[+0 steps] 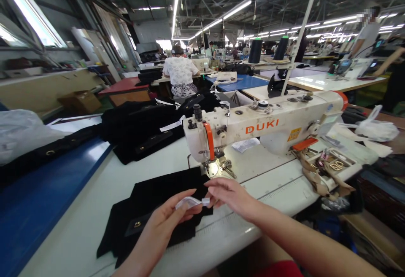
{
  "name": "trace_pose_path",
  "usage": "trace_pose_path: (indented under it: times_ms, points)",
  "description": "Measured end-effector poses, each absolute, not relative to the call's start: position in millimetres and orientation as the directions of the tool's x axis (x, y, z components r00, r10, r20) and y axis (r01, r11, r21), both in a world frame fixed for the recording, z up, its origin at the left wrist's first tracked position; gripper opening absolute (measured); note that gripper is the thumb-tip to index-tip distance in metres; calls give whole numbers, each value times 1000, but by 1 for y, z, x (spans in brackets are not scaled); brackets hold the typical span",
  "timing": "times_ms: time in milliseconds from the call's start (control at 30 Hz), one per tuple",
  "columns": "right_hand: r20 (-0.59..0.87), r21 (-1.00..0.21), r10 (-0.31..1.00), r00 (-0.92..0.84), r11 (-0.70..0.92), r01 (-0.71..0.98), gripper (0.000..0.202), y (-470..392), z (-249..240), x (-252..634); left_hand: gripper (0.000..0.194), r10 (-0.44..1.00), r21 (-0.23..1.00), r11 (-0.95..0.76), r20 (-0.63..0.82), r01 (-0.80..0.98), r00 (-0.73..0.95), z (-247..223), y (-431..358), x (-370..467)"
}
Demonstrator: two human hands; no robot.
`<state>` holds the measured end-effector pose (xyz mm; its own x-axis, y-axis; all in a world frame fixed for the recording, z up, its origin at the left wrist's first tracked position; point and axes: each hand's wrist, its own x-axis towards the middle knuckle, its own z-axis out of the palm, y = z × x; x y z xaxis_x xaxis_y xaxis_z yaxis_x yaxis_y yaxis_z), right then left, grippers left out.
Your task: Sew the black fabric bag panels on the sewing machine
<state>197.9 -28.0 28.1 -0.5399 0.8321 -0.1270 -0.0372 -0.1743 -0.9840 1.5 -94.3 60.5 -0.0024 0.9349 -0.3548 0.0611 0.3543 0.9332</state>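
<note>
A small white label strip (pixel 189 202) is pinched between the thumb and fingers of my left hand (pixel 169 216). Just to its right, my right hand (pixel 228 194) has its fingers closed at the strip's other end, close to the needle area. Under both hands lies a black fabric piece (pixel 164 188) with a gold metal fitting (pixel 137 224) on its left part. The white sewing machine (pixel 262 121), marked DUKI with an orange lever, stands just beyond my hands.
Black pieces (pixel 142 129) are heaped behind the machine's left end. A tray (pixel 348 169) of small hardware and beige straps sits at right. A blue surface (pixel 60 201) and plastic bag (pixel 22 135) are at left. A person (pixel 181 72) sits ahead.
</note>
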Motion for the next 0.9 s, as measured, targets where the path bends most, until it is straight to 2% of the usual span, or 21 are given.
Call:
trace_pose_path:
  times_ms: [133, 233, 300, 367, 433, 500, 567, 600, 667, 767, 833, 900]
  points:
    - [-143, -943, 855, -498, -271, -193, 47, -29, 23, 192, 73, 942, 939, 332, -335, 93, 21, 62, -94, 0]
    - [-174, -925, 870, -462, -305, -228, 48, -29, 21, 189, 68, 952, 944, 293, -303, 149, 49, 62, -94, -4]
    - [-189, -921, 877, -442, -314, -229, 47, -30, 20, 187, 60, 965, 938, 237, -257, 255, 51, 60, -92, -9]
    - [-205, -917, 885, -419, -323, -234, 45, -31, 19, 185, 51, 993, 878, 105, -120, 467, 2, 56, -92, -13]
    - [-224, -907, 889, -400, -340, -248, 43, -34, 18, 182, 46, 987, 672, -137, 156, 728, 41, 52, -92, -13]
    - [-243, -893, 885, -398, -365, -265, 44, -36, 16, 178, 41, 878, 322, -410, 392, 853, 274, 49, -92, -10]
    - [-260, -878, 873, -414, -391, -275, 45, -38, 14, 172, 36, 694, 11, -609, 491, 793, 526, 49, -90, -6]
    - [-265, -874, 865, -425, -402, -273, 45, -38, 13, 170, 36, 611, -95, -662, 505, 743, 609, 49, -88, -4]
    - [-261, -882, 854, -449, -400, -249, 45, -37, 11, 166, 36, 504, -214, -706, 518, 675, 691, 47, -81, -4]
    - [-186, -953, 880, -437, -269, -138, 36, -33, 9, 170, 34, 509, -220, -725, 468, 653, 723, 39, -66, -14]
    - [-31, -999, 933, -359, -34, -1, 25, -33, 10, 180, 36, 582, -140, -702, 453, 698, 676, 29, -57, -26]
    - [202, -943, 926, -320, 272, 194, 19, -37, 12, 193, 38, 692, -19, -627, 446, 779, 568, 18, -52, -39]
